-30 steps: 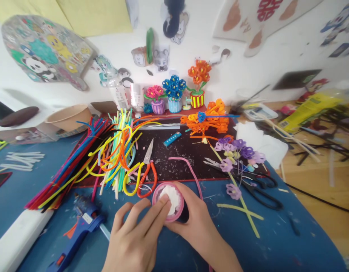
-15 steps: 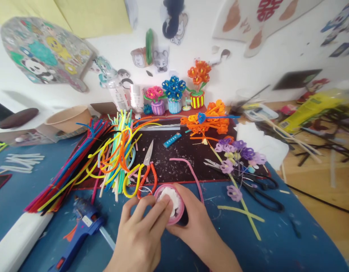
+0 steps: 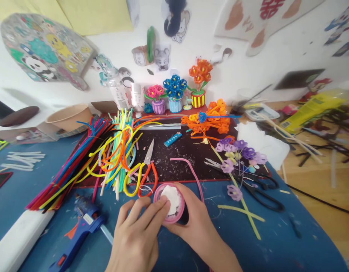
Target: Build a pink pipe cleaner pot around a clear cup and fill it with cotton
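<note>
A small round pot with a pink rim (image 3: 180, 214) faces up toward me, with white crumpled filling (image 3: 172, 197) inside it. My right hand (image 3: 195, 223) is wrapped round the pot's right side. The fingers of my left hand (image 3: 142, 226) reach over the left rim, their tips pressing on the white filling; they hold nothing. Just beyond the pot lie scissors (image 3: 147, 166) with one yellow and one orange handle. A pink pipe cleaner (image 3: 191, 172) curves behind my right hand. The pot's underside is mostly hidden by my hands.
Bundled pipe cleaners (image 3: 75, 162) and a blue glue gun (image 3: 83, 226) lie left. Purple pipe-cleaner flowers (image 3: 233, 166) and black-handled scissors (image 3: 265, 194) lie right. A blue lighter (image 3: 173, 139) rests on the dark mat. Potted flowers (image 3: 175, 90) stand along the wall.
My left fingertips have slid a little back toward the pot's left side, uncovering more white filling. My right hand keeps its grip on the pot. The view has shifted slightly.
</note>
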Demonstrator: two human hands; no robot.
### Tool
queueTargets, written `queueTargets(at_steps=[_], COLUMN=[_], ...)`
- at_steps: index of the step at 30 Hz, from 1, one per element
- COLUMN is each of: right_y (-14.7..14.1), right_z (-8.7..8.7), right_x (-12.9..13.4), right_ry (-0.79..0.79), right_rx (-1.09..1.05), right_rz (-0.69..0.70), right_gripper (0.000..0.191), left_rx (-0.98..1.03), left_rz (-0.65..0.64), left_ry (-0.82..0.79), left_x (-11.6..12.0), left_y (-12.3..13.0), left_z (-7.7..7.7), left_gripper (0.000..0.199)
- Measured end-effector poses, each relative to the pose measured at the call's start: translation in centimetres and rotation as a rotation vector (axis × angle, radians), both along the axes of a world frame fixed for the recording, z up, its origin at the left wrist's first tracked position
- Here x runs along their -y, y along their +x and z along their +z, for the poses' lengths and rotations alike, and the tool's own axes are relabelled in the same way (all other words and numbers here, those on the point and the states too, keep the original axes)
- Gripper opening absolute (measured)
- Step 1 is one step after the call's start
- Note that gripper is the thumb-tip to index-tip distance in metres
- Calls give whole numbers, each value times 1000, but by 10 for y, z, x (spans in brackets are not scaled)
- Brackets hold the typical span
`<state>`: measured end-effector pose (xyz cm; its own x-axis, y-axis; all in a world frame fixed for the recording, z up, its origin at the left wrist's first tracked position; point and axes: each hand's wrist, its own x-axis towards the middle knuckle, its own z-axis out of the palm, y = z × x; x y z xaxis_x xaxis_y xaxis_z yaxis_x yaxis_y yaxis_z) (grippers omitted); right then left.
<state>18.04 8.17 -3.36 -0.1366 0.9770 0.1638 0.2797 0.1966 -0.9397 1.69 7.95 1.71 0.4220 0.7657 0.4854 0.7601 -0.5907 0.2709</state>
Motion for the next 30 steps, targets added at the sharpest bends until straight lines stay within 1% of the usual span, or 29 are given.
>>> queueTargets(at_steps=[3,6,8,11,14,16,19,21,24,26,28,30], right_y=[-1,-1,-1,-1,-1,-1,-2,-2,-2,-1,2,4], right_z=[0,0,0,-2,-4,-4,-5,-5,-3,1,5,7], right_x=[0,0,1,1,2,2,2,1,-1,-2,-3,-2], right_ry=[-6,2,19,32,17,10,4,15,29,9,-33,-78], right_rx=[-5,-13,-15,-9,-4,-8,-16,-19,-23,-32,-42,-42], right_rz=[-7,-3,-5,-24,-35,-35,-22,-10,-2,0,28,73], right_gripper=[63,64,64,66,67,67,67,66,65,64,66,73], left_rx=[-24,-81,-130,-219,-300,-321,-302,-232,-72,-14,-14,-56], left_rz=[-7,30,47,41,30,9,-14,-14,-26,-33,-66,-130], left_ry=[12,69,97,125,171,185,171,139,20,-30,-23,-14], left_x=[-1,-1,-1,-1,1,1,0,-3,-7,-10,-13,-15], left_y=[0,1,3,5,4,3,1,0,-5,-9,-14,-17], left_z=[5,10,10,8,5,1,-4,-5,1,8,13,14], left_gripper=[36,37,41,48,48,46,49,50,47,45,45,44])
